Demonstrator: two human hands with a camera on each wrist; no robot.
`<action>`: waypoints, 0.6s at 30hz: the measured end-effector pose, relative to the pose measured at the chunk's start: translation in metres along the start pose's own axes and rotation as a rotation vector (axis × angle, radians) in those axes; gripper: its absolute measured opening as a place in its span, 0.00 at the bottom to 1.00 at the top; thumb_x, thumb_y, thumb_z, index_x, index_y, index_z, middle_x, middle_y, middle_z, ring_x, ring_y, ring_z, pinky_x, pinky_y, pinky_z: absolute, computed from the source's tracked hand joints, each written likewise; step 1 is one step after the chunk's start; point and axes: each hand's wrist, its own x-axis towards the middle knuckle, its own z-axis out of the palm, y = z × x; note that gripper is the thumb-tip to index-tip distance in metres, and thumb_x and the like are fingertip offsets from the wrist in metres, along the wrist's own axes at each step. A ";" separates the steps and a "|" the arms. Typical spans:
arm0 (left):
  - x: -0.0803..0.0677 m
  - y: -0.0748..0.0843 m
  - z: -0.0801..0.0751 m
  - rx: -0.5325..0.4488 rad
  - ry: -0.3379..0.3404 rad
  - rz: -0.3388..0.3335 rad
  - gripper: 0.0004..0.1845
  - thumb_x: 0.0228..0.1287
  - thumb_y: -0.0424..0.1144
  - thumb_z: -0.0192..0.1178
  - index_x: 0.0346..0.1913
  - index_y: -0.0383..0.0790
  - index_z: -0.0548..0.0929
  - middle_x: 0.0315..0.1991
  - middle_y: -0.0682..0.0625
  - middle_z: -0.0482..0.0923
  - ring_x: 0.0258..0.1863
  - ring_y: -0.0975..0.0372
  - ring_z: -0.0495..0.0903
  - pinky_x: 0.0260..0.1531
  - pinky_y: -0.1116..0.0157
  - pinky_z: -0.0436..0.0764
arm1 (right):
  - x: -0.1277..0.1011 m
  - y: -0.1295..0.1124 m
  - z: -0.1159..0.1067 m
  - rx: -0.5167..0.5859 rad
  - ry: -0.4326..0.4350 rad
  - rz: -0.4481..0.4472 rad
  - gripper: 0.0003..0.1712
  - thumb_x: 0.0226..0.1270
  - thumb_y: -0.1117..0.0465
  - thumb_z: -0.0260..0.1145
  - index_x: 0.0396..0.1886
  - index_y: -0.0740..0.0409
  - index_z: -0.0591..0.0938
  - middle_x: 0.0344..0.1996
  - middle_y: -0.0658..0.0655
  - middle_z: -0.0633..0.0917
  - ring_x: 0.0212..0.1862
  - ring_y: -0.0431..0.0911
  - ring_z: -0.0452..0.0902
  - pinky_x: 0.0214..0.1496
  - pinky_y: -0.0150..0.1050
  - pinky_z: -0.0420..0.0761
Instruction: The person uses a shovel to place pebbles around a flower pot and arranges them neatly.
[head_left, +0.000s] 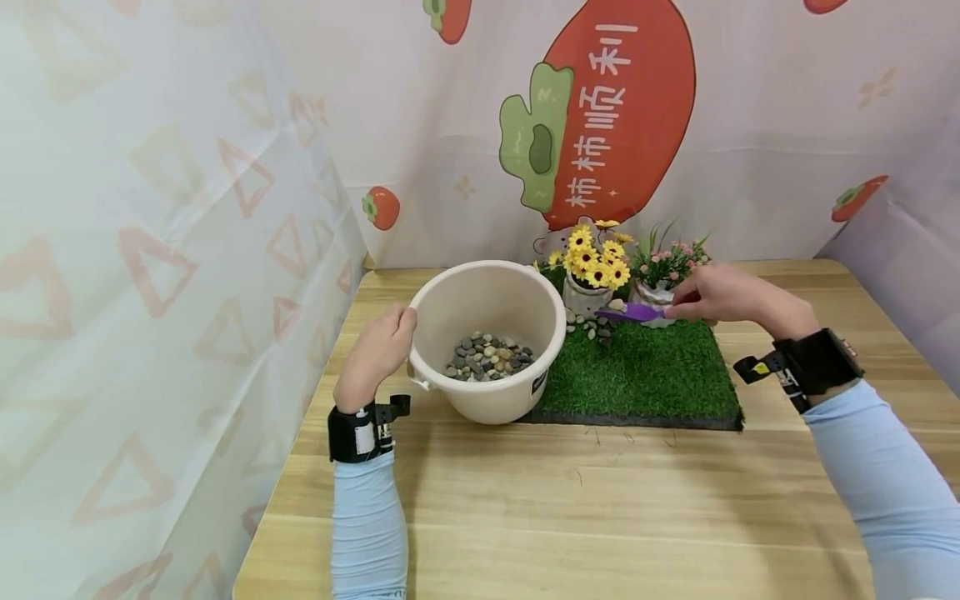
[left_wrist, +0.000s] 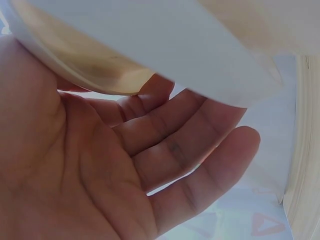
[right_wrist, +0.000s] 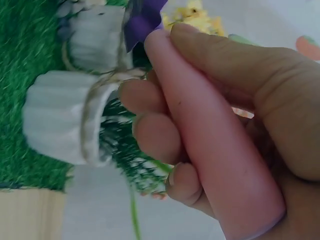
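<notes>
A cream plastic bucket point(head_left: 491, 407) stands at the left edge of the turf, tilted toward me, with grey and tan pebbles point(head_left: 491, 357) on its bottom. My left hand point(head_left: 378, 348) grips its rim on the left side; the left wrist view shows the fingers bent beneath the rim. In my right hand point(head_left: 738, 293) is a small garden trowel point(head_left: 637, 312) with a purple blade and a pink handle point(right_wrist: 215, 140). A light pebble point(head_left: 617, 305) lies on the blade, which points left toward the bucket. More pebbles point(head_left: 592, 325) lie on the turf below the blade.
A green turf mat point(head_left: 645, 375) lies on the wooden table point(head_left: 600, 508). At its back stand a white pot of yellow flowers point(head_left: 587, 297) and a second white pot point(right_wrist: 60, 117) with pink blossoms point(head_left: 678, 258). Printed cloth point(head_left: 450, 217) hangs behind and at both sides.
</notes>
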 end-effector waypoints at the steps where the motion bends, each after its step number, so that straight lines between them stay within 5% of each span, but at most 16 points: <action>1: 0.000 0.000 0.000 -0.001 -0.002 0.000 0.28 0.78 0.55 0.28 0.54 0.40 0.73 0.44 0.43 0.79 0.39 0.52 0.77 0.36 0.60 0.73 | 0.002 0.003 0.002 -0.015 0.004 -0.005 0.09 0.72 0.55 0.61 0.35 0.50 0.85 0.21 0.47 0.77 0.21 0.38 0.66 0.30 0.36 0.66; 18: 0.000 -0.001 0.000 -0.023 0.007 0.003 0.26 0.78 0.55 0.29 0.50 0.40 0.73 0.41 0.44 0.79 0.38 0.53 0.77 0.35 0.60 0.73 | 0.020 -0.012 -0.009 -0.093 -0.136 0.109 0.07 0.71 0.59 0.61 0.40 0.57 0.82 0.25 0.53 0.77 0.23 0.45 0.68 0.29 0.41 0.66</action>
